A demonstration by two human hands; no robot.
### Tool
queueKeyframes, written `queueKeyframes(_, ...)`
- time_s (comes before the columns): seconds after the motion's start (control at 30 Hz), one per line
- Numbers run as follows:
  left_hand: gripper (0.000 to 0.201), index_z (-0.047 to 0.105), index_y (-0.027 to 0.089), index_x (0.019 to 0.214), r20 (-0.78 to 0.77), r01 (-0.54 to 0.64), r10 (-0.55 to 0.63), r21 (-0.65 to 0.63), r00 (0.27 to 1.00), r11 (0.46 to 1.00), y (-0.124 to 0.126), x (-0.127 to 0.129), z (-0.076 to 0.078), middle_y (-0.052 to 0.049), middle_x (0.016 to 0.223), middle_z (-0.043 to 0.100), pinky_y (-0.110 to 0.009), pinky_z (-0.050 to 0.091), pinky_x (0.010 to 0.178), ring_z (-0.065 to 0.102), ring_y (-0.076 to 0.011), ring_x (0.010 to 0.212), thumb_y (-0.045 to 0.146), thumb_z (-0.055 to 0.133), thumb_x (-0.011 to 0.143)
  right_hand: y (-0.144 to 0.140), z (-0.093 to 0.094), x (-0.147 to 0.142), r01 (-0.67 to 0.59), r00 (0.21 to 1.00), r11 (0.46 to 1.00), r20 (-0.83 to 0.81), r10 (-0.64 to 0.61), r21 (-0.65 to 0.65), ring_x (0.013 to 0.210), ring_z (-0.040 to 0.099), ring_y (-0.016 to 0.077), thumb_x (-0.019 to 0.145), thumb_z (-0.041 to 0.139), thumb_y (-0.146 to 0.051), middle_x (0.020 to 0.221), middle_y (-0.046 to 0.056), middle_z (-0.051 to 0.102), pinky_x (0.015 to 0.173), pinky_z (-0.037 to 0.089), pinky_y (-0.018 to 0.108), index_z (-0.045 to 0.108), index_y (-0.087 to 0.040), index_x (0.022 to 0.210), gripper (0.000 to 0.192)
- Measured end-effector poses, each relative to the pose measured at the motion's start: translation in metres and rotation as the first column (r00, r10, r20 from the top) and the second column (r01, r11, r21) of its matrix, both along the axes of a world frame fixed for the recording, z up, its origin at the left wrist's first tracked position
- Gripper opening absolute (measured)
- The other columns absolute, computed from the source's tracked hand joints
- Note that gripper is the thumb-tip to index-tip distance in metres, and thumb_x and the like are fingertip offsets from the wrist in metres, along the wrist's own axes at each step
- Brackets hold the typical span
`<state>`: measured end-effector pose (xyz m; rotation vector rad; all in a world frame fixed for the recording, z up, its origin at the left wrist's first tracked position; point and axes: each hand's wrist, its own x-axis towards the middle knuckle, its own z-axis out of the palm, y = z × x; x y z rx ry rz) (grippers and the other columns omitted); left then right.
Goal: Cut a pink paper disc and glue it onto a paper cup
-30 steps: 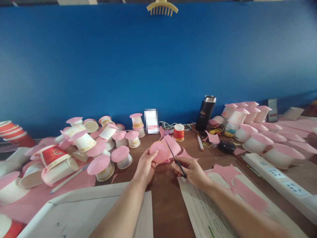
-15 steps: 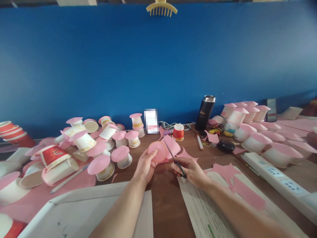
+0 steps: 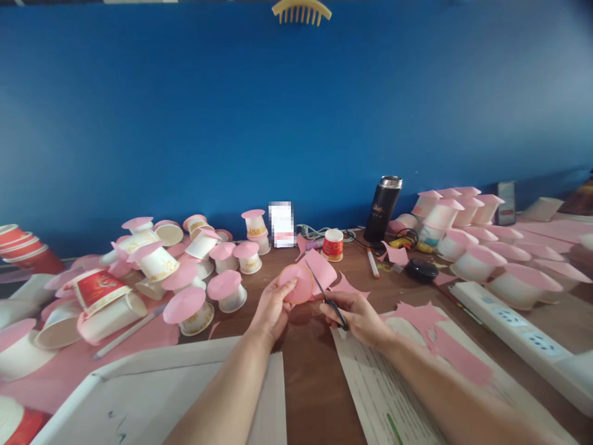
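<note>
**Disc pinched on my left, scissors at its right edge**

Here I am at the trimming step, as I judge it: a pink paper disc [image 3: 295,283] with an orange line round its rim, up at the far end of my reach. My left hand [image 3: 272,310] has it gripped, thumb flat on the upper face, fingers tucked underneath. My right hand [image 3: 354,316] is wrapped round the dark handles of the scissors [image 3: 330,302], blades slanting up and away to the left, running close by the disc's right edge. Are they biting paper? I can't tell from here; nor can I tell if the disc joins the pink sheet [image 3: 323,267] showing just beyond it.

So the disc lies between my hands, held by the left, the right just beside it, everything above the brown table [image 3: 308,395]. What does the next move call for? To my mind, a steady left grip, a small turn of the paper, and blades kept to that orange line, clear of my thumb.

Round about: a pink scrap [image 3: 347,287] just past my right hand, a red paper cup [image 3: 332,246] farther back, and over to the left, cups topped with pink discs [image 3: 224,284] crowding together.
</note>
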<state>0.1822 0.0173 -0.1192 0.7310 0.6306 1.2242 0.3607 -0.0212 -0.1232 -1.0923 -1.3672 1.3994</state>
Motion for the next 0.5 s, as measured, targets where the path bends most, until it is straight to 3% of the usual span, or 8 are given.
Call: queueKeyframes(0.5,0.031,0.065,0.013,0.095,-0.078,-0.010,0.011,0.007,0.997,1.000,0.0017,-0.0007,-0.0041,-0.007,0.086,0.072,-0.031,0.051,0.077,0.068,-0.0191,0.080,0.027,0.077,0.071,-0.0017,0.0044,-0.0023,0.005,1.000,1.000,0.003,-0.005,0.002,0.053,0.047,0.0091,0.070,0.075,-0.051,0.059,0.000,0.054,0.053,0.035,0.026,0.071,-0.009,0.104,0.054)
